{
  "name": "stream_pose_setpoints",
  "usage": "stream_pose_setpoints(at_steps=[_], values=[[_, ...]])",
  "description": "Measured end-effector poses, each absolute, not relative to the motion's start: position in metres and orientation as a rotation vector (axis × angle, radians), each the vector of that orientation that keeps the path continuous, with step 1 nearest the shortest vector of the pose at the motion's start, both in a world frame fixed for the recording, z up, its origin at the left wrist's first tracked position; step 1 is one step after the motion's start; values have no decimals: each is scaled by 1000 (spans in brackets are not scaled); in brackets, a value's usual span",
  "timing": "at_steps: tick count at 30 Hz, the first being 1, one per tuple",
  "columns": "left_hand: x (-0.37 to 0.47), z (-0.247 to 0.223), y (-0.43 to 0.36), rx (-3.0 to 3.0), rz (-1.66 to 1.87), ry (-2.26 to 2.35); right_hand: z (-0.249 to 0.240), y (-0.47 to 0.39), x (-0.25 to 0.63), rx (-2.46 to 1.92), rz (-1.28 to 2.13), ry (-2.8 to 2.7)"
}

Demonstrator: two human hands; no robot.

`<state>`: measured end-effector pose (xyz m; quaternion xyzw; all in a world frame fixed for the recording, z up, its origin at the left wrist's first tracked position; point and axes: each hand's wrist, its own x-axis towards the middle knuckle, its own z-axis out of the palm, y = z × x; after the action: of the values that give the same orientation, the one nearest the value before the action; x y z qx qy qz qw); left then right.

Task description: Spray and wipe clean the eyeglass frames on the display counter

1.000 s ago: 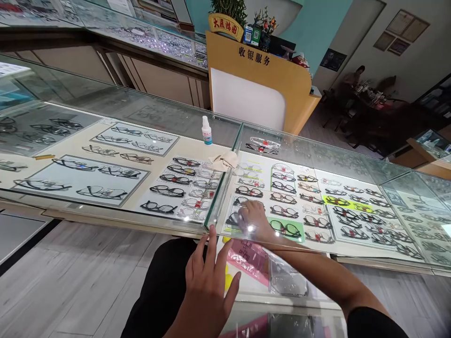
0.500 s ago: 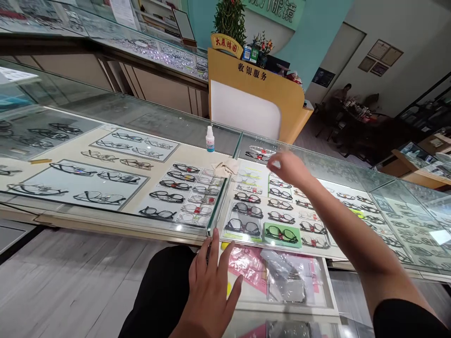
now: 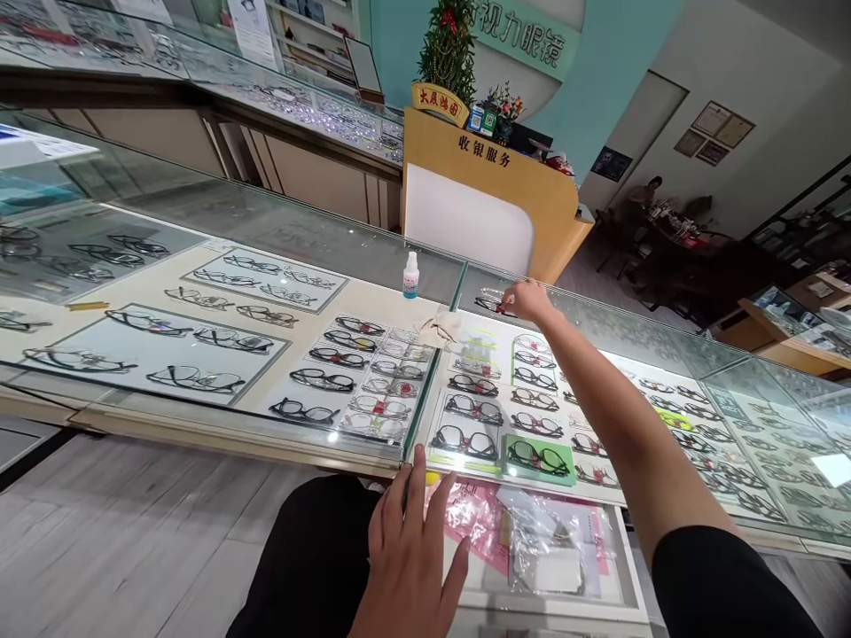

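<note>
My left hand [image 3: 413,545] rests with its fingers spread at the counter's front edge, above the pulled-out drawer [image 3: 631,567]. At the back of the glass counter top, my right hand [image 3: 530,301] has its fingers closed on the right end of a dark-framed pair of eyeglasses [image 3: 490,305], which lies low on the glass. The fingertips are partly hidden. Left of that hand are a crumpled beige cloth [image 3: 439,328] and a small white spray bottle [image 3: 410,276] with a blue band. Beneath the glass lie rows of eyeglasses, one pair on a green card [image 3: 540,459].
Clear plastic bags [image 3: 549,540] and a pink packet [image 3: 475,518] lie in the drawer. A yellow cashier desk [image 3: 558,208] stands behind the counter, and another display case [image 3: 306,115] is at the back left. Far right, a person [image 3: 644,193] sits at a table.
My right hand has moved down and slightly left to the dark-framed eyeglasses. My left hand stays at the counter edge. The whole view has shifted slightly.
</note>
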<state>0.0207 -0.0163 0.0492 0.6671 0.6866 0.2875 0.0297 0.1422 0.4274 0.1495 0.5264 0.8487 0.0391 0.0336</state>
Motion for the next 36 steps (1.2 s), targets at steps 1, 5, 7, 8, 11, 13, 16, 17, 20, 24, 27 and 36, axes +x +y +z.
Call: stream_pose_setpoints(at_steps=[1, 5, 7, 8, 11, 13, 16, 17, 20, 24, 27, 36], values=[[20, 49, -16, 2051, 888, 2119, 150, 430, 143, 1615, 101, 2597], [18, 51, -16, 2065, 854, 2098, 153, 438, 145, 1601, 26, 2548], [18, 53, -16, 2071, 831, 2091, 155, 438, 146, 1601, -2, 2532], [18, 54, -16, 2068, 822, 2093, 156, 437, 146, 1605, -13, 2526], [19, 56, -16, 2036, 803, 2118, 159, 429, 149, 1624, -27, 2527], [20, 56, -16, 2031, 786, 2117, 163, 419, 154, 1627, -31, 2544], [21, 54, -15, 2025, 788, 2115, 174, 393, 165, 1598, -37, 2601], [21, 53, -15, 2024, 797, 2117, 179, 380, 171, 1566, -53, 2643], [21, 50, -14, 2024, 817, 2130, 196, 327, 193, 1323, -239, 2865], [20, 47, -13, 2039, 812, 2117, 218, 230, 224, 872, -767, 2980], [17, 47, -12, 2043, 786, 2086, 222, 155, 245, 730, -1007, 2884], [17, 60, -15, 1978, 727, 2035, 122, 46, 277, 1098, -1047, 2651]])
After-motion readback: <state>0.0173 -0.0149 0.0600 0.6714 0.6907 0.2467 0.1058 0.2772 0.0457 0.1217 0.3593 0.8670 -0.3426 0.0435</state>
